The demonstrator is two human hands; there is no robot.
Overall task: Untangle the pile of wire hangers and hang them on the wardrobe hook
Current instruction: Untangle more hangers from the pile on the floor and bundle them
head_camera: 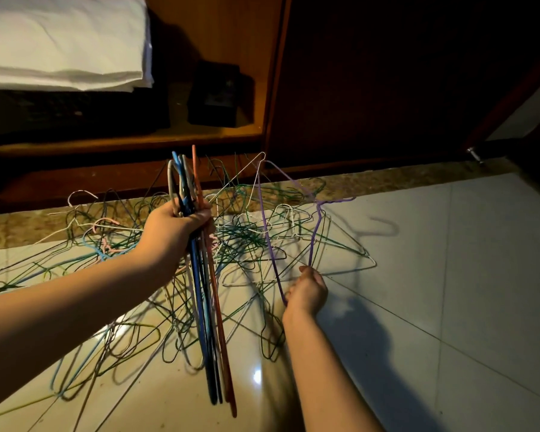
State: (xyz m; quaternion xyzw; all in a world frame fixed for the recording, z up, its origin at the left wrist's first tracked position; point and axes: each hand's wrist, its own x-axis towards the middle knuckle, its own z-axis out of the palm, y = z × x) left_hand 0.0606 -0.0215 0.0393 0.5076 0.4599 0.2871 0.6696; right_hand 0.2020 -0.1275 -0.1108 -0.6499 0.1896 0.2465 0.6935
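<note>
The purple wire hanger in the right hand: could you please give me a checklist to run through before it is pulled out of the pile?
1. Grip of the right hand on the purple wire hanger: ok, fingers curl round its lower wires.
2. Purple hanger free of the pile of tangled wire hangers: cannot tell, green and white wires cross its frame.
3. Grip of the left hand on the bundle of sorted coloured wire hangers: ok, held together, upright.
4. Room to pull: ok, the white tile floor to the right is bare.
5. Wardrobe hook: cannot tell, out of view.
</note>
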